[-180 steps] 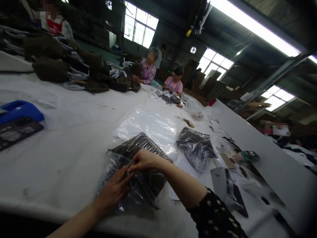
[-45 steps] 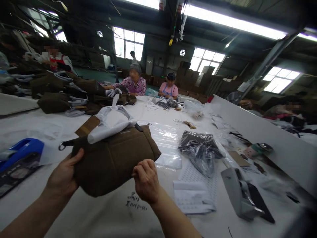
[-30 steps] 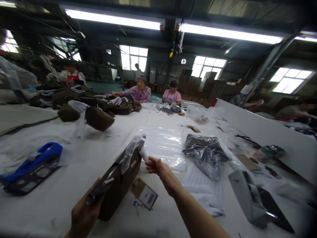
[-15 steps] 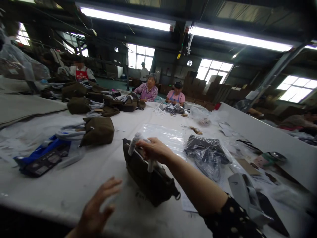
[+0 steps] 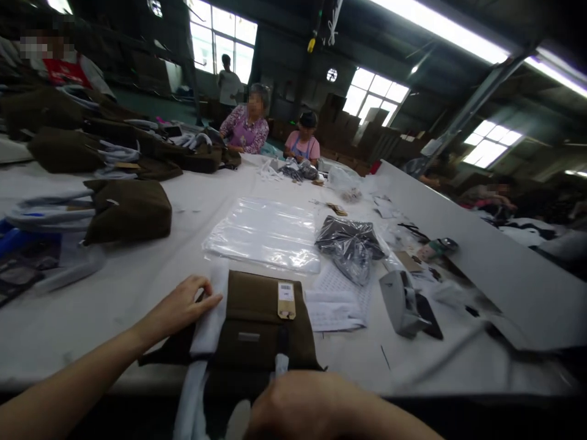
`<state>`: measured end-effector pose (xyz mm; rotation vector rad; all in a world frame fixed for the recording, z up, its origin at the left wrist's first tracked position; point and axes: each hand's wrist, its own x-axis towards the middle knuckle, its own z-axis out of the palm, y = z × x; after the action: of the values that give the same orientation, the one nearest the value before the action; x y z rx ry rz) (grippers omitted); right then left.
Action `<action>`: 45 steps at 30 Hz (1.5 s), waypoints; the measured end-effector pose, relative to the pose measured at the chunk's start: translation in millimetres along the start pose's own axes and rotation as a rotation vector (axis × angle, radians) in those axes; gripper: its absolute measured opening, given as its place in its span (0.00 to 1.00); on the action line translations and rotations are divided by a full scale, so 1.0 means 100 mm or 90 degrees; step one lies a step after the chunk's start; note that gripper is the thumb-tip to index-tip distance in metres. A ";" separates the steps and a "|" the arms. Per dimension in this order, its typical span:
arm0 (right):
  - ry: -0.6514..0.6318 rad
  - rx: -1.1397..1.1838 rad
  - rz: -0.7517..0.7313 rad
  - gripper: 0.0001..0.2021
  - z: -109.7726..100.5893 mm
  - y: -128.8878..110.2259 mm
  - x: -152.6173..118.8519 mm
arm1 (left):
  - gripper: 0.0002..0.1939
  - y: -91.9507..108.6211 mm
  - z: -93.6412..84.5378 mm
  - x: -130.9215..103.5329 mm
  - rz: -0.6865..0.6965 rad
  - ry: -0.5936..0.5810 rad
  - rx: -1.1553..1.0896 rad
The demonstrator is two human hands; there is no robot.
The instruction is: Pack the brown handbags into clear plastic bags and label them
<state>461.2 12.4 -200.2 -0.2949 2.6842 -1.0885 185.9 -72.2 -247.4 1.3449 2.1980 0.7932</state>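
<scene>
Long white worktable (image 5: 151, 287); its near edge drops into dark shadow. On it, close to the near edge, a brown felt-like bag (image 5: 257, 324) lies flat, its lower part cut off by the frame and by the right hand (image 5: 302, 409). That hand is blurred at the bottom edge, resting over the bag's near end; whether it grips anything cannot be told. The left hand (image 5: 181, 305) lies at the bag's left side, fingers loosely curled on a white wrapped strap (image 5: 206, 330), not visibly clenched. The two hands are apart.

A kraft paper hang tag (image 5: 286, 300) with a white label sits on the bag's upper right.

Beyond the bag: a flat stack of clear plastic bags (image 5: 266, 235), glossy. To its right, a dark crumpled bagged item (image 5: 351, 241). Printed paper sheets (image 5: 337, 299) just right of the bag. A grey tape dispenser (image 5: 406, 302) further right.

Left: another brown bag (image 5: 131, 211) with white wrapped handles. Far end: seated workers, more brown bags piled, detail too dim.
</scene>
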 end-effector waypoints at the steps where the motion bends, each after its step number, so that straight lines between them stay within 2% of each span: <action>1: 0.147 0.066 0.067 0.13 0.02 0.11 -0.10 | 0.26 -0.05 0.07 0.00 -0.019 0.027 -0.009; 3: 0.486 0.154 0.283 0.20 0.08 0.40 -0.27 | 0.34 -0.16 0.16 -0.03 -0.084 0.057 -0.074; 4: 0.610 0.190 0.383 0.25 0.12 0.57 -0.30 | 0.39 -0.20 0.18 -0.04 -0.125 0.048 -0.136; 5: 0.677 0.230 0.448 0.30 0.17 0.75 -0.30 | 0.42 -0.22 0.20 -0.06 -0.161 0.023 -0.206; 6: 0.701 0.278 0.472 0.34 0.21 0.92 -0.27 | 0.42 -0.22 0.22 -0.06 -0.183 -0.008 -0.272; 8: 0.713 0.340 0.443 0.39 0.24 1.23 -0.12 | 0.37 -0.21 0.23 -0.04 -0.172 -0.032 -0.370; 10: 0.747 0.325 0.364 0.39 0.19 1.46 0.07 | 0.36 -0.22 0.26 0.02 -0.115 -0.003 -0.419; 13: 0.800 0.247 0.267 0.40 0.09 1.65 0.23 | 0.44 -0.32 0.38 0.06 -0.037 0.061 -0.430; 15: 0.801 0.228 0.241 0.39 0.13 1.67 0.23 | 0.44 -0.46 0.51 -0.02 0.015 0.119 -0.352; 18: 0.771 0.221 0.270 0.35 0.38 1.56 0.11 | 0.34 -0.69 0.72 -0.30 0.077 0.166 -0.212; 20: 0.765 0.212 0.304 0.34 0.56 1.46 0.03 | 0.30 -0.80 0.80 -0.45 0.083 0.145 -0.163; 22: 0.770 0.204 0.343 0.33 0.67 1.40 0.00 | 0.30 -0.85 0.80 -0.47 0.075 0.114 -0.127; 24: 0.771 0.185 0.382 0.32 0.68 1.40 0.01 | 0.33 -0.81 0.75 -0.38 0.058 0.127 -0.079; 26: 0.783 0.122 0.432 0.32 0.60 1.42 0.04 | 0.38 -0.69 0.68 -0.21 0.069 0.210 -0.005; 27: 0.789 0.063 0.454 0.32 0.53 1.43 0.06 | 0.39 -0.60 0.64 -0.13 0.107 0.252 0.043; 29: 0.760 -0.106 0.456 0.30 0.35 1.42 0.11 | 0.35 -0.40 0.60 0.03 0.251 0.288 0.150; 31: 0.648 -0.268 0.394 0.28 0.16 1.38 0.20 | 0.31 -0.19 0.59 0.18 0.380 0.255 0.241; 32: 0.581 -0.316 0.362 0.28 0.06 1.36 0.26 | 0.30 -0.10 0.59 0.25 0.407 0.231 0.279; 35: 0.439 -0.343 0.337 0.32 -0.16 1.37 0.46 | 0.34 0.07 0.66 0.49 0.412 0.182 0.362; 38: 0.385 -0.308 0.365 0.35 -0.23 1.49 0.63 | 0.36 0.05 0.78 0.70 0.424 0.134 0.384; 42: 0.374 -0.287 0.390 0.34 -0.18 1.70 0.72 | 0.34 -0.05 0.90 0.85 0.389 0.066 0.365; 45: 0.383 -0.286 0.391 0.34 -0.16 1.76 0.73 | 0.34 -0.07 0.91 0.87 0.406 0.073 0.370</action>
<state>369.9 127.5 -323.1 0.8712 3.1469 -0.4156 201.1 25.1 -325.3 2.4114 2.1817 0.4328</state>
